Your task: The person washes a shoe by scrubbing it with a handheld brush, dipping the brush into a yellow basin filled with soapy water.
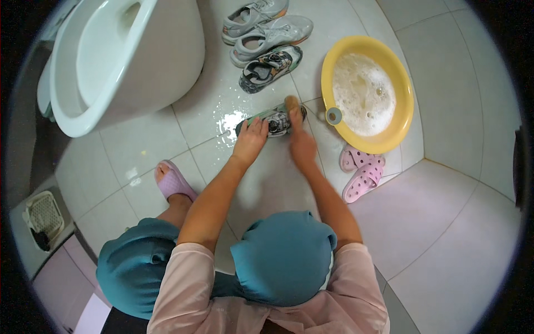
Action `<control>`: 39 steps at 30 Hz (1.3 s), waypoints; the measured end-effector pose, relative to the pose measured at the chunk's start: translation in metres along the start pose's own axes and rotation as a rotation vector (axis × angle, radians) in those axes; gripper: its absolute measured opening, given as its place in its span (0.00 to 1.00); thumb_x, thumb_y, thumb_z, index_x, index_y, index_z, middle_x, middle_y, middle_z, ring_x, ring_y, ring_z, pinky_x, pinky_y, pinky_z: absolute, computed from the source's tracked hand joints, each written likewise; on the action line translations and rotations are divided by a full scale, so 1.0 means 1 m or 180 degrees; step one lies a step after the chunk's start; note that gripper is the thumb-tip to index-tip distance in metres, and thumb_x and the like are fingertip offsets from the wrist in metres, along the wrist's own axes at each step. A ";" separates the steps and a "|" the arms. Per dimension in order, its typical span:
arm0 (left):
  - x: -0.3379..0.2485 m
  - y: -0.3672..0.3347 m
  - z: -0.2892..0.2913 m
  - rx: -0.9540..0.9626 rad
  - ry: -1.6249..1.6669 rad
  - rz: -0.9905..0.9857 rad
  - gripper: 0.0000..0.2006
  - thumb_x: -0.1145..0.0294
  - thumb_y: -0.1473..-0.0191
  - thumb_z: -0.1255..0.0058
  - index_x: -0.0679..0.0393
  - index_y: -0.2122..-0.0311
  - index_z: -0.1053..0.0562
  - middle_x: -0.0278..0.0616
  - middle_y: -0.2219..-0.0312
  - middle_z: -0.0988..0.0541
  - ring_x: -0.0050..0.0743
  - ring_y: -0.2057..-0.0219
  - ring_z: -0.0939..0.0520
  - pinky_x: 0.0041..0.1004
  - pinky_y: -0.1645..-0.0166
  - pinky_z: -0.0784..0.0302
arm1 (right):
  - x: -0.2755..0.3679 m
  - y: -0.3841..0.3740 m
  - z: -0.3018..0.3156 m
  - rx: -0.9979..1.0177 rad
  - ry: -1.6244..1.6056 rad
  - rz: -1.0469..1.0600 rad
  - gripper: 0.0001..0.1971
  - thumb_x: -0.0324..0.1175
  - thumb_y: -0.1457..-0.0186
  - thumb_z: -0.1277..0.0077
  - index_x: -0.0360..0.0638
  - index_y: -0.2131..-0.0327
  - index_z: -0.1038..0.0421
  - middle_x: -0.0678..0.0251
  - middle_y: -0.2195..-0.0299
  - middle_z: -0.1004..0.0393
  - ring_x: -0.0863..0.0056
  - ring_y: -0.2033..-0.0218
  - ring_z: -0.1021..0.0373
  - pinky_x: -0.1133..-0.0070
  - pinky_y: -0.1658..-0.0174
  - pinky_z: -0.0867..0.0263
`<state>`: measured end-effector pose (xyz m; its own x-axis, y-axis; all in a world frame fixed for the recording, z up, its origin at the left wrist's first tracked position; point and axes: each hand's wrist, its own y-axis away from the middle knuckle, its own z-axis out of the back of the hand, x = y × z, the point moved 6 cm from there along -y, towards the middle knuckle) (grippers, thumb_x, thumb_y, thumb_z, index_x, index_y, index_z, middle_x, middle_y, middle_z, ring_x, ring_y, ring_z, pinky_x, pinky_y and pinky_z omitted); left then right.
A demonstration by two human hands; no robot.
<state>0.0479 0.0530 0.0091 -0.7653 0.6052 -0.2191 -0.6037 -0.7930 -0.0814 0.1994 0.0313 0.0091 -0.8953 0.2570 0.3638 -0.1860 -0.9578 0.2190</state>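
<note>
A wet sneaker (276, 123) patterned in black, white and green lies on the tiled floor in front of me. My left hand (251, 139) grips its left end, fingers bent over the upper and holding it against the tiles. My right hand (301, 140), slightly blurred, is closed around a brush (291, 103) whose tan, wooden-looking end sticks out past the fingers. The brush is at the sneaker's right end; its bristles are hidden. Just beyond lies a similar patterned sneaker (271, 68).
Two grey sneakers (272, 38) (257, 14) lie farther back. At right stands a yellow basin (408, 94) of foamy water, with pink dotted slippers (364, 181) below it. A white toilet (178, 50) is at far left. Water glistens on the floor (194, 125).
</note>
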 end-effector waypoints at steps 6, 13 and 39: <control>0.006 0.007 0.005 -0.0020 0.0085 -0.0052 0.19 0.73 0.50 0.55 0.59 0.50 0.32 0.52 0.56 0.25 0.43 0.47 0.28 0.45 0.44 0.37 | 0.000 0.026 -0.010 0.0271 0.0155 0.0284 0.38 0.26 0.50 0.55 0.73 0.37 0.55 0.55 0.77 0.27 0.59 0.83 0.30 0.67 0.79 0.36; 0.000 -0.003 0.001 -0.0078 0.0290 0.0161 0.20 0.74 0.50 0.56 0.59 0.49 0.33 0.53 0.58 0.24 0.46 0.47 0.29 0.43 0.45 0.37 | 0.018 0.048 -0.035 -0.0003 -0.0211 -0.0018 0.38 0.27 0.51 0.54 0.73 0.38 0.53 0.57 0.78 0.29 0.60 0.82 0.31 0.66 0.77 0.35; -0.004 -0.003 0.005 0.0029 0.0256 0.0630 0.21 0.73 0.50 0.56 0.56 0.48 0.33 0.44 0.64 0.25 0.46 0.50 0.28 0.46 0.52 0.32 | 0.022 0.056 -0.021 0.0393 -0.0641 -0.0063 0.34 0.29 0.47 0.57 0.69 0.38 0.53 0.55 0.76 0.26 0.60 0.80 0.28 0.67 0.77 0.33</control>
<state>0.0518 0.0533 0.0155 -0.8492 0.4298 -0.3069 -0.4456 -0.8950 -0.0203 0.1606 -0.0195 0.0101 -0.7909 0.3079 0.5289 -0.1408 -0.9326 0.3324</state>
